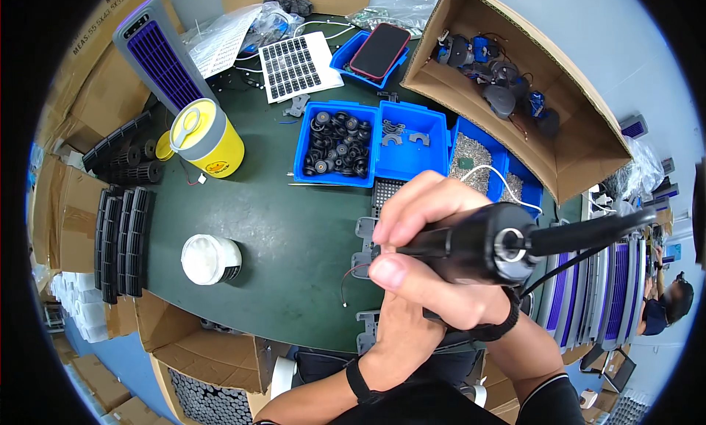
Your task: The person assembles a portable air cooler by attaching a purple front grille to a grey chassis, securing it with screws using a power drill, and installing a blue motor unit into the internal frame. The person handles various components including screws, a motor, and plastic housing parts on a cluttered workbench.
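Observation:
My right hand [456,300] is wrapped round a black electric screwdriver [471,245], its cable leading off to the right. The screwdriver tip points down and away, hidden behind the thumb and fingers. Below it, my left hand [412,318] reaches up to the same spot; its fingers are covered by the right hand. Right beside the hands lies a grey plastic bracket [363,229], partly covered, with a thin wire and small white connector by it. Another grey bracket [366,329] lies at the table's near edge.
Beyond the hands stand blue bins [300,156] with black rollers, grey clips and screws. A cardboard box of motors [581,160] stands back right. On the left are a white jar [209,259], a yellow canister [220,145], a purple-grilled fan [158,54] and black fan rollers [132,241].

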Motion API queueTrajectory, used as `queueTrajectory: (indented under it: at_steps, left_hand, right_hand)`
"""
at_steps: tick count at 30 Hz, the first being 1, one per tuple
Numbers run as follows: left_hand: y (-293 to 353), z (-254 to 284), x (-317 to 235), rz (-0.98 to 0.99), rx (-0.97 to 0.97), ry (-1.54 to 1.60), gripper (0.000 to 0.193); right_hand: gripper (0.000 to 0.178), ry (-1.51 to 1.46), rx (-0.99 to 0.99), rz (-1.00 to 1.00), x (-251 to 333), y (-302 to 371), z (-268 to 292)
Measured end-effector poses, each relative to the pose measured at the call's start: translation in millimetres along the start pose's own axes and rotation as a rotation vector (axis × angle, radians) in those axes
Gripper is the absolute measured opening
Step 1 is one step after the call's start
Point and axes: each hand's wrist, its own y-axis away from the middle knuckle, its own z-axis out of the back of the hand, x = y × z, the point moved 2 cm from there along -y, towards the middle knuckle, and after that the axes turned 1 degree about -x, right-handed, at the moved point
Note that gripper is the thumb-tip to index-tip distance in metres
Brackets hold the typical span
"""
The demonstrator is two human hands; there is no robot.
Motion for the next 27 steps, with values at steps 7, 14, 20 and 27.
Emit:
queueTrajectory:
  at_steps: [7, 14, 20, 27]
  left_hand:
    - [3, 4, -3, -0.058, 0.017, -0.12, 0.054]
    - [2, 12, -4, -0.152, 0.012, -0.133, 0.053]
    - [-5, 8, -7, -0.206, -0.036, -0.117, 0.053]
    - [-15, 7, -11, -0.273, -0.086, -0.13, 0.053]
  right_hand:
    - [0.029, 0.055, 0.1, 0.008, -3, 0, -7]
    - [0.044, 0.021, 0.319, -0.099, 7, -1, 2]
    - [0.053, 0.15, 0.18, -0.183, 10, 14, -2]
    - [0.051, 0.283, -0.146, -0.107, -5, 27, -6]
